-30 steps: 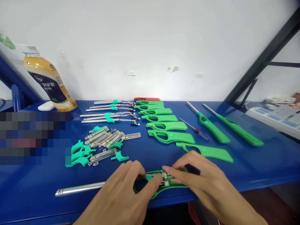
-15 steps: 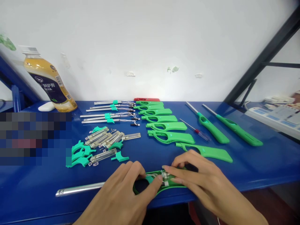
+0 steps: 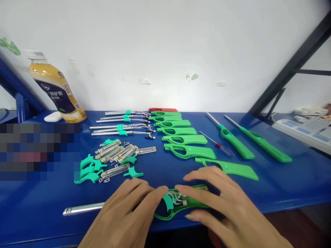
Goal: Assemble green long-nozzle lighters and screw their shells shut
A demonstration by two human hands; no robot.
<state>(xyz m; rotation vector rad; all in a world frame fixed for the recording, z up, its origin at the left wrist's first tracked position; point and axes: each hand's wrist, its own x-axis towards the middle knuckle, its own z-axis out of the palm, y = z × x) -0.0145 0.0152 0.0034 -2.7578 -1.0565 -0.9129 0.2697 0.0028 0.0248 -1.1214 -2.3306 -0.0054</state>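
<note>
On the blue table's near edge lies a half-built long-nose gas lighter (image 3: 170, 215), its open green shell facing up. Inside it are a teal trigger (image 3: 168, 202), white wires (image 3: 176, 197) and a small black-and-white connector (image 3: 183, 203). Its silver tube (image 3: 82, 208) extends left past my left hand (image 3: 129, 206), which is closed round the lighter's front, thumb near the trigger; part of the grip is hidden. My right hand (image 3: 219, 203) is spread over the handle, one fingertip at the wires and the thumb apart near the shell's lower edge.
Beyond lie green shell halves (image 3: 188, 151), clear fuel tanks (image 3: 115, 171), loose teal triggers (image 3: 90, 177) and wired silver tubes (image 3: 111, 133). A screwdriver (image 3: 219, 146) and two assembled lighters (image 3: 236, 144) are at the right. A drink bottle (image 3: 57, 89) stands back left.
My right fingers have spread apart from their pinch at the metal fitting in the shell. My left thumb has drawn back left and up, uncovering the trigger and wires.
</note>
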